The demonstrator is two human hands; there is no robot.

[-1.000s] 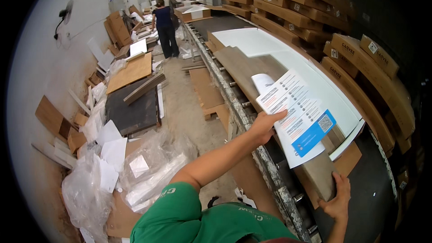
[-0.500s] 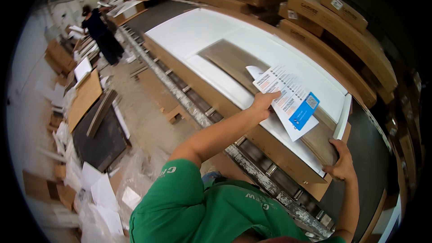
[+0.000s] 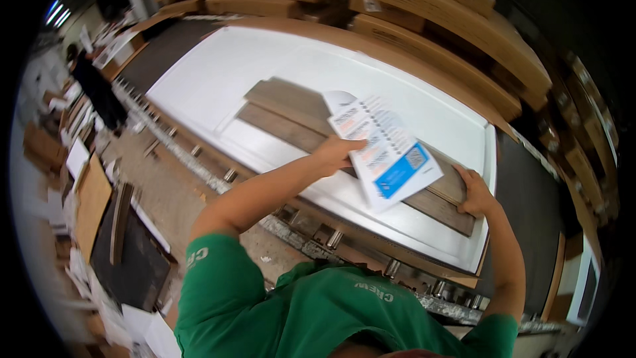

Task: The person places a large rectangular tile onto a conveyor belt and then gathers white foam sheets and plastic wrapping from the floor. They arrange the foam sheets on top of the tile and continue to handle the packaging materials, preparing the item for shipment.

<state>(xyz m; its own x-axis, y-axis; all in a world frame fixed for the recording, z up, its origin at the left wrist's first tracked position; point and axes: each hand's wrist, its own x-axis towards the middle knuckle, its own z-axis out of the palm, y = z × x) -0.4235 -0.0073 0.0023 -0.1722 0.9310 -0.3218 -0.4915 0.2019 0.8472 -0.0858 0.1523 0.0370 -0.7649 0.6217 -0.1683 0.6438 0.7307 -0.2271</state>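
Observation:
Printed sheets (image 3: 391,152), white with a blue block, tilt above wood-grain boards. My left hand (image 3: 336,154) is closed on their left edge, thumb on top; whether its hidden fingers also touch a board I cannot tell. My right hand (image 3: 476,193) curls around the right end of the far wood-grain board (image 3: 283,96). Alongside it, nearer me, lies another brown wood-grain board (image 3: 286,127). Both rest inside a long, shallow carton lined with white foam (image 3: 185,96). The sheets cover the middle of the boards.
The carton sits on a roller conveyor (image 3: 334,238) beside a dark belt surface (image 3: 530,205). Long brown cartons (image 3: 437,59) are stacked behind. Boards and scraps, including a dark panel (image 3: 136,245), litter the floor at left. A person (image 3: 99,89) stands far left.
My right hand has shifted from the carton's near right corner to the far board's end. The boards now lie staggered, the nearer one showing more. The sheets have turned slightly, and my view has swung right.

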